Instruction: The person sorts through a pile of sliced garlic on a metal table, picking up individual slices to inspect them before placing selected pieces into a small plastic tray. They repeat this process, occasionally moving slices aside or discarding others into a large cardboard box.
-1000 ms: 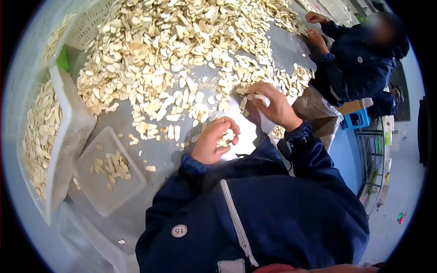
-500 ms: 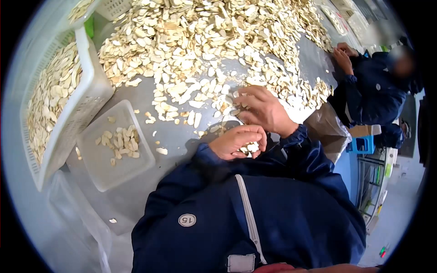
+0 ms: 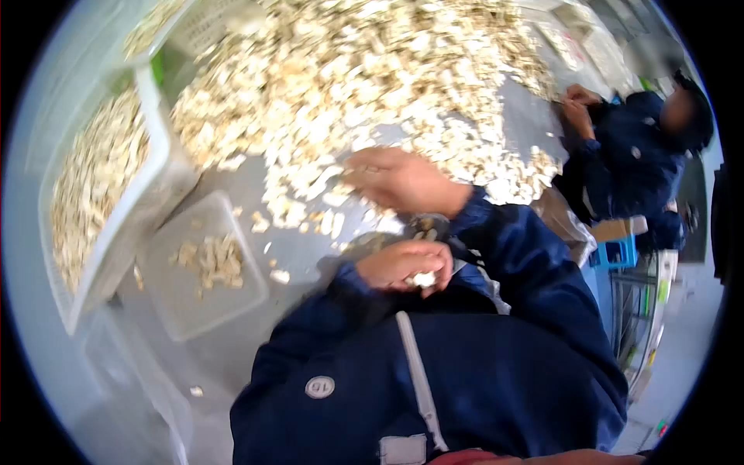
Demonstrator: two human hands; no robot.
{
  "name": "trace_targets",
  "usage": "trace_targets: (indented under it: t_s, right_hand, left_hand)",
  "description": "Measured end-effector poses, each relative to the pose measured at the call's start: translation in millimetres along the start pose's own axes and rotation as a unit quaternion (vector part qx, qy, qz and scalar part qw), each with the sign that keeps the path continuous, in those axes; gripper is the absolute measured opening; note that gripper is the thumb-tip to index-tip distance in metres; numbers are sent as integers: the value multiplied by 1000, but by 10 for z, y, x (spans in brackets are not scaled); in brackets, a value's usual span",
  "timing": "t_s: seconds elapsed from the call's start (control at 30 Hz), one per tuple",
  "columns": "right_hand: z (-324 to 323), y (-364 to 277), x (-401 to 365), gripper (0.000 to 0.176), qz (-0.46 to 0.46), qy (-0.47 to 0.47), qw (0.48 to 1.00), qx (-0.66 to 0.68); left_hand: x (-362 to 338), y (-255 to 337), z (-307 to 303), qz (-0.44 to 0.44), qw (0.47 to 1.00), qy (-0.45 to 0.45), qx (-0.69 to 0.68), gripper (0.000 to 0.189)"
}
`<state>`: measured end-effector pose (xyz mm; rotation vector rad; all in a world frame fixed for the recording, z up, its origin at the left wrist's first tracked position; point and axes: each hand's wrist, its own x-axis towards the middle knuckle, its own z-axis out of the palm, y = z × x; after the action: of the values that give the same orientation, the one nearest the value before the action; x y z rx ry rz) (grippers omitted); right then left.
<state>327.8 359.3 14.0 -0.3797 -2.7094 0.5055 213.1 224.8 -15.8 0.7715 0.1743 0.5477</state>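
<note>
My left hand (image 3: 407, 265) is curled closed close to my jacket front, with a few pale dried slices (image 3: 421, 279) showing between its fingers. Beyond it, my right hand (image 3: 403, 181) reaches leftward over the near edge of a big pile of the same slices (image 3: 333, 93). Its fingers look stretched out and are blurred by motion, and nothing shows in them. Loose slices (image 3: 332, 223) are scattered on the grey table (image 3: 306, 252) left of both hands.
A shallow clear tray (image 3: 260, 288) with some slices sits at left. Beside it a white slotted basket (image 3: 159, 147) full of slices leans tilted. A clear plastic bag (image 3: 147, 387) hangs at lower left. Another person (image 3: 635, 147) in dark blue works at right, near a blue stool (image 3: 616, 252).
My right hand has moved left, away from my left hand and over the slices. My left hand stays closed on its slices and is slightly lower. The view has shifted a little.
</note>
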Motion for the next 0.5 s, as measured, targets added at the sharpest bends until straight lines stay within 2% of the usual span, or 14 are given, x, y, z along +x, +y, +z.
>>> trace_targets:
  t_s: [0.03, 0.1, 0.13, 0.17, 0.23, 0.37, 0.5]
  right_hand:
    - [89, 31, 141, 47, -27, -18, 997, 68]
    - [239, 42, 338, 49, -53, -24, 994, 89]
    - [376, 120, 448, 51, -112, -10, 990, 81]
    - [520, 226, 536, 55, -131, -37, 988, 70]
    - [769, 181, 580, 56, -144, -2, 987, -78]
    - [697, 227, 415, 36, -63, -48, 990, -115]
    - [396, 190, -129, 28, 19, 59, 995, -79]
  left_hand:
    - [45, -27, 4, 12, 999, -20, 28, 29]
    - [50, -52, -83, 0, 998, -62, 17, 27]
    - [46, -15, -81, -26, 999, -42, 8, 25]
    - [-10, -39, -201, -66, 997, -28, 17, 24]
    - [-50, -132, -246, 8, 999, -48, -21, 22]
    - [-74, -198, -290, 2, 998, -40, -57, 24]
    - [18, -76, -89, 19, 998, -28, -47, 26]
